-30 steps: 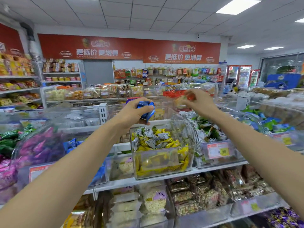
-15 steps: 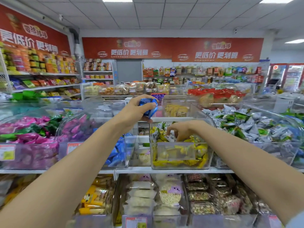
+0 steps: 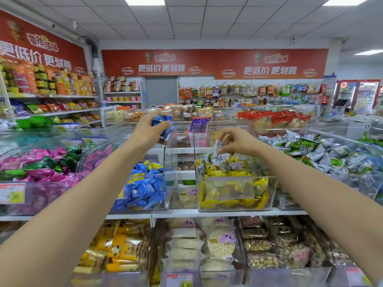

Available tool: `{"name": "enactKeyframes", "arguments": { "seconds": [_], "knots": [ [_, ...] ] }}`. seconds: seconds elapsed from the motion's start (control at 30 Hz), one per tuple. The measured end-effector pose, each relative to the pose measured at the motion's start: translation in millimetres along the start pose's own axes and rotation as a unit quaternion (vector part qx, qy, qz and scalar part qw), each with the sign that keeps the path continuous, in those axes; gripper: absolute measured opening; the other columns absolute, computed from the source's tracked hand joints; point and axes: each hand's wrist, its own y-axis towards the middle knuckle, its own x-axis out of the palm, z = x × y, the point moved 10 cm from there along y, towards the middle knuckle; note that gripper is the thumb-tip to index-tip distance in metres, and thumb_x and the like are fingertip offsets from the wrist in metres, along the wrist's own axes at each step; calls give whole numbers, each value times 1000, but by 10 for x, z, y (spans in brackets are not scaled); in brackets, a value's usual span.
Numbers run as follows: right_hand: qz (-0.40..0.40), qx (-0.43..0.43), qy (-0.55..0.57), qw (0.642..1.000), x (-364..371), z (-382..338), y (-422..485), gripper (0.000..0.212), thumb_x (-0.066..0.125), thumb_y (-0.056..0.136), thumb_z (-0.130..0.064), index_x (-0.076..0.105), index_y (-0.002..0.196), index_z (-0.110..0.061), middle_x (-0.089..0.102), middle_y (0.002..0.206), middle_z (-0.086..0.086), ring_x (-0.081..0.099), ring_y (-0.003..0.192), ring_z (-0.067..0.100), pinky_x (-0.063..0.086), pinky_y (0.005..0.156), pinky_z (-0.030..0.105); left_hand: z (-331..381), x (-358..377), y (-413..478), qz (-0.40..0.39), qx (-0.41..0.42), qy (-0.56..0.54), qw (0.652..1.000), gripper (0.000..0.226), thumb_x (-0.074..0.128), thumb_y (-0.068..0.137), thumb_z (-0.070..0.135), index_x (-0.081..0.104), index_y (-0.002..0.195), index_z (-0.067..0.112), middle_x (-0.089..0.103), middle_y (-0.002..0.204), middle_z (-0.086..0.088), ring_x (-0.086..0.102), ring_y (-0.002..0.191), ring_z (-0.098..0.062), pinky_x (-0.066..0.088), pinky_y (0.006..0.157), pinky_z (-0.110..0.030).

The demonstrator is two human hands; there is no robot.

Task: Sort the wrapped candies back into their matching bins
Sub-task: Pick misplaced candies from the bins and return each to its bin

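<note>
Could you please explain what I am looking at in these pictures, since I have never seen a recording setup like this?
There is no machine here: the two bare arms belong to a person sorting sweets in a shop. Every picture comes from one wide-angle camera worn on the person's head, looking forward and down, so the arms reach in from the bottom corners. The left hand grips a bunch of blue wrapped candies, held up above the clear bin of blue candies. The right hand pinches a few white wrapped candies just over the clear bin of yellow candies, where more white ones lie on top. Both bins stand on a white shelf, with pink candies to the left and grey-and-green packets to the right.
</note>
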Motion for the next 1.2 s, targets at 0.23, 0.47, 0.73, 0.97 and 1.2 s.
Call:
{"name": "enactKeyframes", "arguments": {
  "seconds": [0.23,0.47,0.73,0.97,1.2],
  "knots": [
    [37,-13,129,991,-120,-261,82,29,78,79,-14,60,102,-11,68,89,14,65,78,21,54,70,32,-564,-93,8,-102,-125,120,979,13,51,95,0,58,85,5,47,66,-13,39,59,-23,43,61,-36],
    [14,-27,171,985,-71,-572,100,25,75,82,-11,60,102,-12,69,89,14,67,78,15,52,65,21,-790,-78,-5,-183,-164,212,946,24,59,95,32,65,117,24,58,104,2,51,88,-17,43,76,-33],
    [22,-43,186,981,-83,-869,75,28,74,82,-7,60,106,-9,70,93,16,68,77,11,56,70,24,55,186,166,-125,56,101,985,28,50,99,38,57,119,20,63,108,0,63,90,-15,53,81,-30],
    [79,-72,231,967,-297,-1006,-42,36,74,82,-6,58,114,-1,69,88,7,67,80,12,53,70,20,35,714,171,-228,-53,-48,971,48,38,100,51,53,128,14,57,105,-11,66,81,-24,57,88,-44],
    [38,-103,251,962,-214,-1153,-103,27,66,88,-1,61,113,-10,67,101,13,68,90,16,55,77,26,-7,725,208,-218,-124,-223,942,23,53,99,20,54,119,7,54,116,-13,59,80,-18,58,56,-25]
  ]
}}
